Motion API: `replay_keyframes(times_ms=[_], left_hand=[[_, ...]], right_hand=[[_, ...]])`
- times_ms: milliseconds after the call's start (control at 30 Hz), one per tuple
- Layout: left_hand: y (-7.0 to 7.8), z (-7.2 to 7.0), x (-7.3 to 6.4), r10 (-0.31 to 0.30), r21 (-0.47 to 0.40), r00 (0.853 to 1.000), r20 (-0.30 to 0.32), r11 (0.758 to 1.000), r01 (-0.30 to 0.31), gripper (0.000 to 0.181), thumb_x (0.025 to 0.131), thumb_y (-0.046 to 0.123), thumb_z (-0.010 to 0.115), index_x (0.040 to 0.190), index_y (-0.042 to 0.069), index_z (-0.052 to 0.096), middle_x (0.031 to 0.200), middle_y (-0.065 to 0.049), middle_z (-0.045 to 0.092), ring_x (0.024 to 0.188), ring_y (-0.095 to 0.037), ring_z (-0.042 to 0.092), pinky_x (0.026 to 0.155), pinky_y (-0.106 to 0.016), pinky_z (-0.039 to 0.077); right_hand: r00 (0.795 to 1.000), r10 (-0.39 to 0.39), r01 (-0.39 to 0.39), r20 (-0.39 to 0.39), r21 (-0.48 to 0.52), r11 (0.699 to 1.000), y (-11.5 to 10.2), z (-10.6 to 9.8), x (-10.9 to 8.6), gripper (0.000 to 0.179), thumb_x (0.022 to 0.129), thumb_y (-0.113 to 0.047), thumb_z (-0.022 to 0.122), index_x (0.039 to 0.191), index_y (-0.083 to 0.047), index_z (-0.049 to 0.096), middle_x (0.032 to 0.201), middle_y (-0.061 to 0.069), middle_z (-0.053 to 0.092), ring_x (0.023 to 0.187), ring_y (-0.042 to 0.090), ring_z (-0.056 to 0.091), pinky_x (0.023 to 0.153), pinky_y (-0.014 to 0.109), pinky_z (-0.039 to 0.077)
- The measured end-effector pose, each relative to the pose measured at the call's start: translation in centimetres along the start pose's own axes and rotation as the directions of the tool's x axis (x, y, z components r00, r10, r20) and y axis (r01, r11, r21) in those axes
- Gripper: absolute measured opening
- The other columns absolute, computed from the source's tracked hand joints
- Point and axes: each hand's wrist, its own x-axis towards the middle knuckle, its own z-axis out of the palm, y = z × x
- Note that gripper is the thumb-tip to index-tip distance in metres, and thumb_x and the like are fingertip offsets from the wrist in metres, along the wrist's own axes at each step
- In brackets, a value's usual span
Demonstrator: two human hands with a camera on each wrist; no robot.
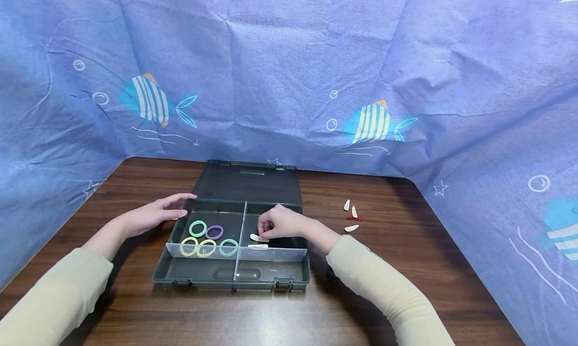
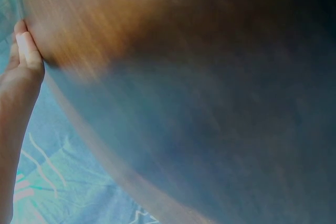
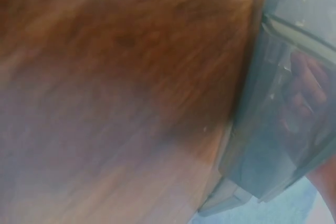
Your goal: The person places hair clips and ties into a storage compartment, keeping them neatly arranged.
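Left hand (image 1: 155, 215): your fingers lay apart and uncurled, with thumb and fingertips at the left edge of the case (image 1: 209, 285).
Right hand (image 1: 282, 220): your thumb and curled fingers were together, pinching one white clip (image 1: 254, 237) inside the rear right compartment.
Case: one, dark and see-through, stood on the brown table (image 1: 384, 286) with its lid (image 1: 248, 185) laid back; one lengthwise divider (image 1: 245, 215) and one clear cross-divider (image 1: 280, 254) parted it into four compartments.
Rings: five lay in the rear left compartment before you, namely two green rings (image 1: 190, 229), two yellow rings (image 1: 197, 247) touching each other, and one purple ring (image 1: 214, 226).
Clips: five white ones were visible to you; besides the pinched one, a second clip (image 1: 258, 246) lay near the cross-divider, and three loose clips (image 1: 346, 205) rested on the table, right of the case.
Red piece (image 1: 356, 218): one, just beside the middle loose clip.
Curtain (image 1: 289, 85): two whole striped fish faced you.
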Motion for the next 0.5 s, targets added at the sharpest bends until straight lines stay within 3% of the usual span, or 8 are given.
replay_keyframes(times_ms=[500], left_hand=[[-0.41,-0.08,0.19,-0.009,-0.007,1.0,-0.001,1.0,0.009,0.05,0.1,0.032,0.046,0.147,0.024,0.029,0.156,-0.016,0.007,0.141,-0.043,0.009,0.105,-0.068,0.012]], right_hand=[[0.997,-0.082,0.082,0.003,-0.026,0.996,0.46,0.68,-0.1,0.005,0.086,-0.016,0.069,0.091,-0.017,0.068,0.07,-0.009,0.058,0.059,-0.001,0.047,0.058,0.013,0.038]])
